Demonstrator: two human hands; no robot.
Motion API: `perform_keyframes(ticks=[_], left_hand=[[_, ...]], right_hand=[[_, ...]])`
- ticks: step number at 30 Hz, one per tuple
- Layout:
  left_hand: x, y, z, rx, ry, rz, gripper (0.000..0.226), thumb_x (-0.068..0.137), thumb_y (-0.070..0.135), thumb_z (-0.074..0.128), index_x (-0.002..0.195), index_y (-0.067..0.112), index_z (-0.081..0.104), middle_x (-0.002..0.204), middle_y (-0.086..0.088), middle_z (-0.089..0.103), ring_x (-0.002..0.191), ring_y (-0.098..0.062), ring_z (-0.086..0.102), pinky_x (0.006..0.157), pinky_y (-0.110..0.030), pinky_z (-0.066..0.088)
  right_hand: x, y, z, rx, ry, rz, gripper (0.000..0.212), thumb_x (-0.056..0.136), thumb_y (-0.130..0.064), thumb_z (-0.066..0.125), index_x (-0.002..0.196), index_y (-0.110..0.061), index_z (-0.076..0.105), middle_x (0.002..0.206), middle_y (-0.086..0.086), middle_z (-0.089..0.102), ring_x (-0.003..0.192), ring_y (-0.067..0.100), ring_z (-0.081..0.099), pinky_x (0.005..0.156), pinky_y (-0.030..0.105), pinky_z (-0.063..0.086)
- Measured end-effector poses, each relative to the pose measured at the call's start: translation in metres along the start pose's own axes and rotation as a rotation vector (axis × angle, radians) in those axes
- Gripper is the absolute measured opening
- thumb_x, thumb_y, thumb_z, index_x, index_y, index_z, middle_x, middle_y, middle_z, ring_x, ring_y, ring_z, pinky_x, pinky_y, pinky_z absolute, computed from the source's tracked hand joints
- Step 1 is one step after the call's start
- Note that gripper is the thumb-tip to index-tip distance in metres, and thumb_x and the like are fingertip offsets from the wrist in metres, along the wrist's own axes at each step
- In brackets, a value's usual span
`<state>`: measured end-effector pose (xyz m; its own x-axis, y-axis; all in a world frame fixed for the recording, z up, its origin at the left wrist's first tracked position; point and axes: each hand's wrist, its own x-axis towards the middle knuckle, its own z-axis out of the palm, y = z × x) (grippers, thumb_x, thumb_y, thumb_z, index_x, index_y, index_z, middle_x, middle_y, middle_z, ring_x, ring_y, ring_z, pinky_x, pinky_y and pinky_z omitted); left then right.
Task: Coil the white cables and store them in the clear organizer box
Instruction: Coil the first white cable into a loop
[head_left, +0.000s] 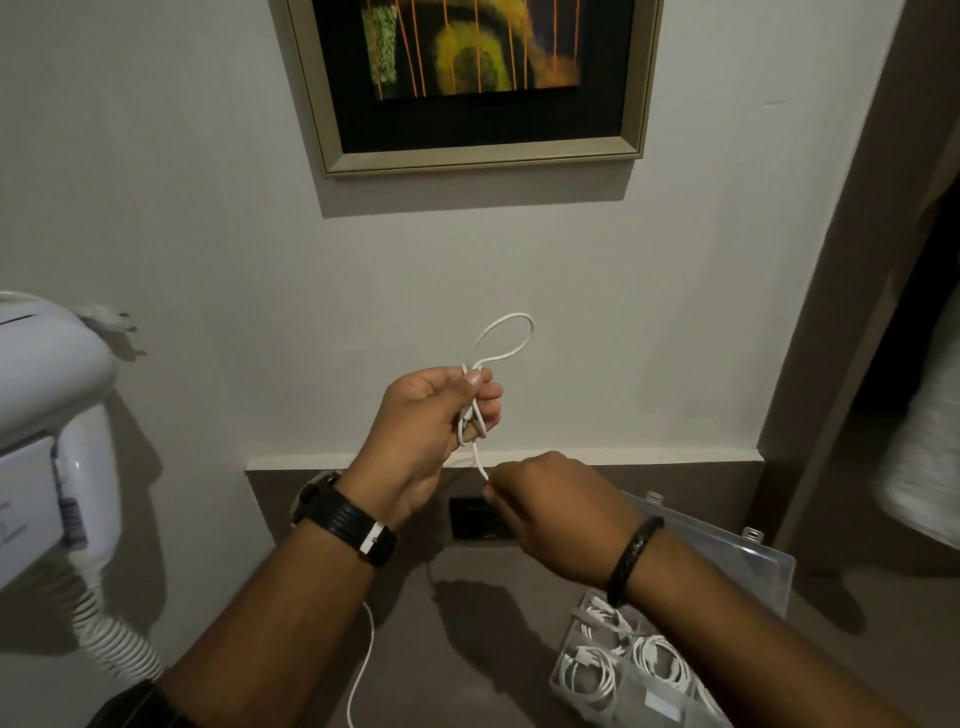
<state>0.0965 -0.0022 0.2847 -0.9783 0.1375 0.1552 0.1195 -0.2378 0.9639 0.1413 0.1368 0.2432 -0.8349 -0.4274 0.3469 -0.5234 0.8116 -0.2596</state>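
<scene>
Pale plaster wall (197, 218) fills most of the view, with a dull brown counter (467, 623) running along its foot. At the far left a white wall-mounted hair dryer (47, 395) hangs in its cradle, its ribbed hose (114, 639) curling down toward the bottom edge. High on the wall, above the hands, is a framed picture (467, 78) of yellow and orange shapes on black, throwing a shadow beneath it.

Left of centre, the left hand (421, 441), with a black watch (343, 519) on its wrist, is closed around a white cable (506, 338); a loop of it stands up above the fingers and a short length drops from the fist. A further white strand (366, 665) trails down past the left forearm and off the bottom edge. Just below and to the right, the right hand (556, 514), wearing a black braided bracelet (631, 558), pinches the lower end of that hanging length between thumb and fingertip. Behind the hands a dark socket plate (467, 519) sits in the low brown panel at the back of the counter.

Lower right, partly hidden by the right forearm, the clear box (717, 551) lies on the counter with its lid propped open; several coiled white cables (587, 670) already fill its compartments. At the right edge a dark doorway and a blurred pale cloth (924, 441) show.
</scene>
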Motion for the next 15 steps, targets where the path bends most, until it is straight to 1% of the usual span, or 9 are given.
perform_keyframes(ticks=[2,3,5,6,8,9,11,13,15], left_hand=[[-0.001,0.003,-0.010,0.025,-0.162,-0.028,0.019,0.093,0.012,0.057,0.094,-0.003,0.068,0.077,-0.010,0.065,0.060,-0.016,0.060,0.067,-0.032,0.060],[-0.001,0.005,-0.018,0.042,-0.263,-0.053,0.021,0.090,0.015,0.059,0.094,-0.004,0.069,0.074,-0.008,0.065,0.058,-0.015,0.059,0.063,-0.030,0.058],[-0.001,0.010,-0.038,0.106,-0.397,-0.122,0.027,0.082,0.020,0.064,0.093,-0.004,0.070,0.072,-0.007,0.067,0.058,-0.015,0.061,0.060,-0.027,0.057],[-0.001,0.011,-0.048,0.162,-0.421,-0.157,0.030,0.080,0.020,0.066,0.094,-0.006,0.069,0.073,-0.009,0.068,0.060,-0.017,0.062,0.061,-0.027,0.056],[0.000,0.012,-0.065,0.270,-0.402,-0.217,0.035,0.078,0.018,0.067,0.097,-0.012,0.065,0.076,-0.016,0.067,0.063,-0.020,0.062,0.061,-0.028,0.055],[0.000,0.010,-0.072,0.263,-0.365,-0.246,0.034,0.079,0.014,0.066,0.096,-0.014,0.063,0.075,-0.018,0.065,0.062,-0.022,0.061,0.059,-0.028,0.054],[0.002,0.007,-0.080,0.112,-0.231,-0.266,0.021,0.083,0.006,0.060,0.092,-0.014,0.061,0.075,-0.020,0.059,0.062,-0.023,0.058,0.059,-0.028,0.056],[0.008,0.006,-0.086,-0.061,-0.035,-0.245,0.014,0.091,0.001,0.051,0.089,-0.009,0.060,0.075,-0.020,0.061,0.061,-0.024,0.063,0.061,-0.029,0.060],[0.012,0.007,-0.089,-0.186,0.100,-0.229,0.017,0.095,0.002,0.048,0.092,-0.006,0.062,0.071,-0.016,0.070,0.061,-0.023,0.071,0.060,-0.033,0.062]], right_hand=[[0.002,0.011,-0.006,-0.015,-0.031,0.048,0.035,0.095,-0.032,0.043,0.061,-0.023,0.042,0.057,0.000,0.049,0.053,0.021,0.044,0.049,0.031,0.034],[0.004,0.022,-0.009,-0.005,-0.038,0.104,0.035,0.095,-0.029,0.045,0.062,-0.020,0.049,0.063,0.005,0.057,0.058,0.025,0.048,0.056,0.033,0.040],[0.008,0.050,-0.019,0.163,0.057,0.288,0.027,0.095,-0.022,0.049,0.077,-0.013,0.067,0.081,0.009,0.067,0.075,0.024,0.056,0.071,0.032,0.042],[0.009,0.064,-0.024,0.273,0.162,0.391,0.025,0.095,-0.020,0.050,0.085,-0.010,0.071,0.086,0.008,0.067,0.081,0.023,0.057,0.074,0.030,0.042],[0.010,0.089,-0.035,0.434,0.385,0.547,0.025,0.094,-0.019,0.050,0.091,-0.009,0.072,0.085,0.004,0.067,0.078,0.021,0.058,0.073,0.030,0.045],[0.011,0.097,-0.039,0.498,0.464,0.586,0.025,0.094,-0.020,0.049,0.091,-0.011,0.072,0.079,0.001,0.066,0.070,0.019,0.056,0.066,0.029,0.044],[0.012,0.100,-0.043,0.568,0.534,0.606,0.027,0.094,-0.022,0.048,0.089,-0.012,0.072,0.064,-0.004,0.057,0.054,0.014,0.046,0.051,0.025,0.036],[0.009,0.093,-0.043,0.581,0.411,0.595,0.025,0.092,-0.023,0.051,0.083,-0.014,0.073,0.056,-0.005,0.053,0.045,0.008,0.044,0.043,0.021,0.034],[-0.001,0.079,-0.044,0.592,0.004,0.527,0.020,0.088,-0.027,0.060,0.078,-0.016,0.073,0.056,-0.003,0.059,0.043,0.004,0.050,0.041,0.018,0.041]])
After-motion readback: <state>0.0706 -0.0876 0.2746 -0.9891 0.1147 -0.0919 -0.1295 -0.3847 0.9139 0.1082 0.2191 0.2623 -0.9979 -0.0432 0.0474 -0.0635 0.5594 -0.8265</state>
